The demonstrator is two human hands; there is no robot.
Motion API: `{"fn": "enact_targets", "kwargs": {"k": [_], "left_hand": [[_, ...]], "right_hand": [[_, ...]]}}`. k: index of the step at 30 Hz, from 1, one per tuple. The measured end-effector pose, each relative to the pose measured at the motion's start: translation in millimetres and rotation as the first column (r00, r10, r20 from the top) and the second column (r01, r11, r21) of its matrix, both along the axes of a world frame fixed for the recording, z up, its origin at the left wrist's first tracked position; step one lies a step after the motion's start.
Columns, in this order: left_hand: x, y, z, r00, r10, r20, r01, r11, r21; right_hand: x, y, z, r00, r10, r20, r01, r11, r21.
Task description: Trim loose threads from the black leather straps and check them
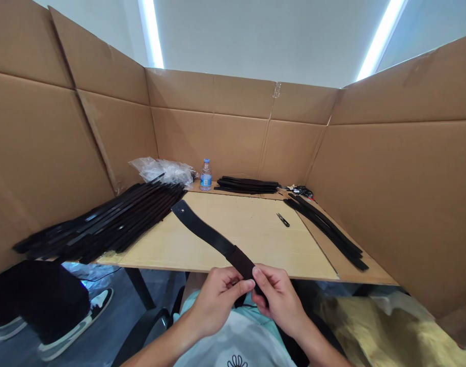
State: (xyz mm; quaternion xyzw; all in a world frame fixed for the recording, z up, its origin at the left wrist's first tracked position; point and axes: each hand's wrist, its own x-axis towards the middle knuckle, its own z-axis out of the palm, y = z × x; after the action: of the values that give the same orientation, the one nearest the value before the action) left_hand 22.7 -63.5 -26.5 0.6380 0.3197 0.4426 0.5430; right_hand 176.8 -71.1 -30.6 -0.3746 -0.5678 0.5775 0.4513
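Note:
A long black strap (208, 232) runs from the table's middle down to my lap, its near end brown and folded. My left hand (217, 300) pinches that near end between thumb and fingers. My right hand (280, 298) grips the same end from the right, thumb on top. Both hands are closed on the strap just below the front edge of the wooden table (255, 239).
A big pile of black straps (103, 224) lies on the left. More straps sit at the back (248, 184) and along the right (326, 229). Small snips (282, 219), a water bottle (206, 175) and a plastic bag (162, 171) are there too. Cardboard walls (389, 178) surround the table. Another person's legs (45, 306) are at lower left.

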Motion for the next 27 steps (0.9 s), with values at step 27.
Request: {"fn": "enact_targets", "kwargs": {"k": [27], "left_hand": [[-4,1,11.0,0.980,-0.089,0.175,0.096,0.995,-0.031]], "right_hand": [[0,3,4.8,0.978,0.133,-0.159,-0.131,0.991,0.023]]}}
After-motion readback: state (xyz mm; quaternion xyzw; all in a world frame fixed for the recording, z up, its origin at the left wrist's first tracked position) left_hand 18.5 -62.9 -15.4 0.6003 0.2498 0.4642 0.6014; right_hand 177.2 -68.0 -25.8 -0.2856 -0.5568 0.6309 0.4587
